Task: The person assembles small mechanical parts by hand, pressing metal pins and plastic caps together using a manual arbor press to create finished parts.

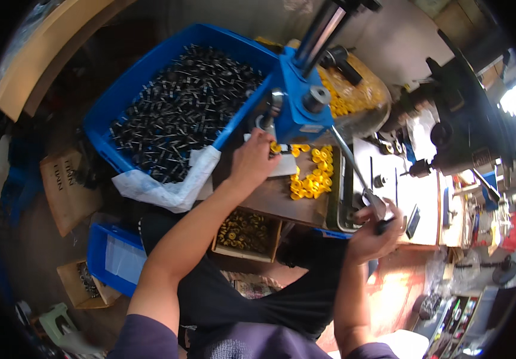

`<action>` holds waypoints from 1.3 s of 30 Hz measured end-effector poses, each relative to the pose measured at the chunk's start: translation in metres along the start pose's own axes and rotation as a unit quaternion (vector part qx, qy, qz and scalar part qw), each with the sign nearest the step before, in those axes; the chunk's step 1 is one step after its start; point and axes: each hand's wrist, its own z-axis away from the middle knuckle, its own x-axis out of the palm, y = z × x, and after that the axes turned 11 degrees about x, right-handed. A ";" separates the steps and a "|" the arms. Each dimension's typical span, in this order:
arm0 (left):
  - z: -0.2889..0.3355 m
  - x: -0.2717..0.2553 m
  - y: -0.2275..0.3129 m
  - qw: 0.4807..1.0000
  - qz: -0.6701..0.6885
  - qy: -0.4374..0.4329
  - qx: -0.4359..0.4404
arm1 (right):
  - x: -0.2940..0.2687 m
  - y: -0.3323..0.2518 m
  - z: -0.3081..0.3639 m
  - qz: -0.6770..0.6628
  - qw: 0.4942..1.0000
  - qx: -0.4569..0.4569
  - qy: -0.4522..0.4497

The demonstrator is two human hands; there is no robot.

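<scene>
A blue arbor press (298, 110) stands at the table's far side, its metal ram (274, 103) pointing down. My left hand (252, 158) is just below the ram, fingers pinched on a small yellow plastic piece (275, 147). The ram's lower end is partly hidden by my fingers. A long metal lever (350, 160) slopes from the press toward me at the right. Its lower end is wrapped in my right hand (377, 233), which looks slightly blurred. Right of my left hand, a loose pile of yellow plastic pieces (310, 184) lies on the brown tabletop (264, 197).
Left of the press sits a large blue bin (105, 134) heaped with black parts with metal pins. Behind it is a clear bag (365, 90) of yellow pieces. A dark drill press (467, 119) stands at the right. Below the table, a wooden box (243, 256) holds small parts.
</scene>
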 end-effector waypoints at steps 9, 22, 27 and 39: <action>-0.001 -0.004 0.003 0.990 0.106 0.015 -0.089 | 0.054 0.024 -0.136 0.047 0.952 0.225 -0.202; 0.152 0.079 -0.010 0.780 0.026 -0.626 0.005 | 0.023 0.187 -0.072 0.603 0.722 0.040 -0.335; 0.216 0.189 -0.059 0.857 -0.001 -0.516 -0.016 | 0.015 0.180 -0.074 0.565 0.747 0.040 -0.347; 0.136 0.079 0.057 0.710 0.036 -0.685 0.159 | 0.026 0.172 -0.069 0.563 0.752 0.056 -0.337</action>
